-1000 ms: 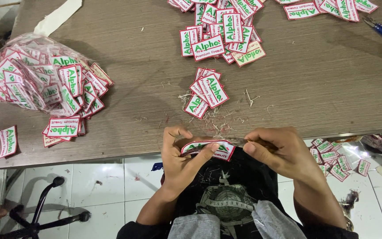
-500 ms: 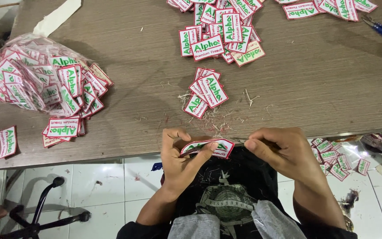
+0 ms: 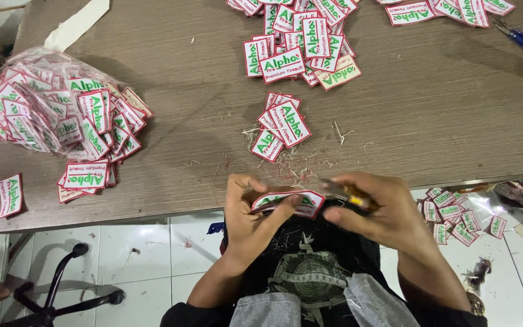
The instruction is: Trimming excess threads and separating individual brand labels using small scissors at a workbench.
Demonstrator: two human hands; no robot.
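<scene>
My left hand [image 3: 250,218] pinches a small white patch [image 3: 288,202] with a red border and green lettering, held flat just below the table's near edge. My right hand [image 3: 382,212] grips a small yellow-handled cutting tool [image 3: 349,194] whose tip rests at the patch's right end. A short stack of the same patches [image 3: 281,126] lies on the wooden table [image 3: 443,121] right above my hands, with loose thread trimmings scattered around it.
A clear plastic bag stuffed with patches [image 3: 43,115] lies at the table's left, with spilled patches [image 3: 89,175] beside it. A larger heap [image 3: 301,48] sits at the top centre. Blue scissors [image 3: 522,41] are at the top right. More patches [image 3: 455,215] lie on the floor at the right; a chair base [image 3: 62,297] stands on the left.
My hands stay almost in place; the right hand has shifted slightly along the patch's right edge with the tool.
</scene>
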